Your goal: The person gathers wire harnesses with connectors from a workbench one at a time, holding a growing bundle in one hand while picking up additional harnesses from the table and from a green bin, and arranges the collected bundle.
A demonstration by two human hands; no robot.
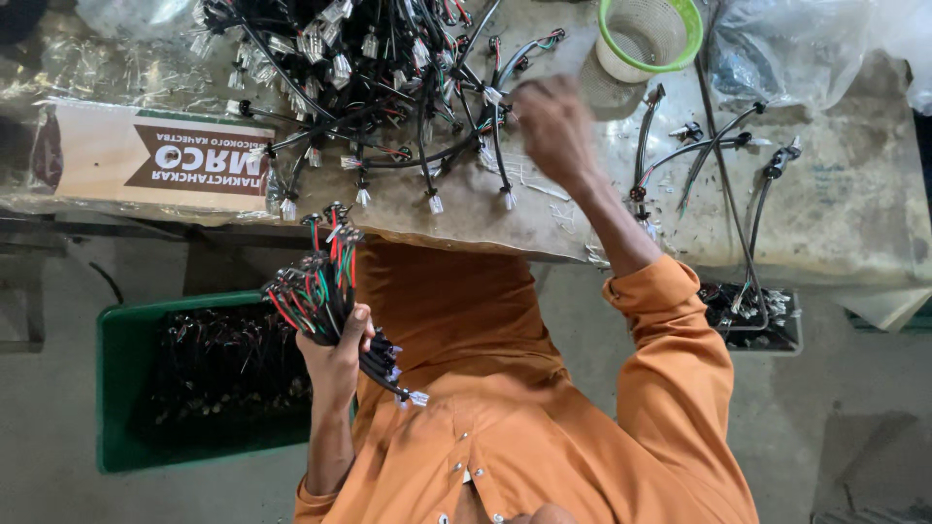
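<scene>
My left hand point(335, 361) is closed around a bundle of black cables point(320, 291) with red and green wires and small white connectors; it holds the bundle over my orange-shirted lap, below the table edge. My right hand point(551, 124) is stretched out onto the table and blurred by motion. It rests at the right edge of a tangled pile of the same black cables point(379, 87). Its fingers look curled, but I cannot see whether a cable is in them.
A green crate point(121, 388) of dark cables stands on the floor at the left. On the plastic-covered table point(854, 213) are a green-rimmed white mesh basket point(649, 37), loose cables point(714, 146), a printed cardboard piece point(146, 155) and clear bags point(786, 49). A small tray of parts point(752, 315) sits below the table edge at the right.
</scene>
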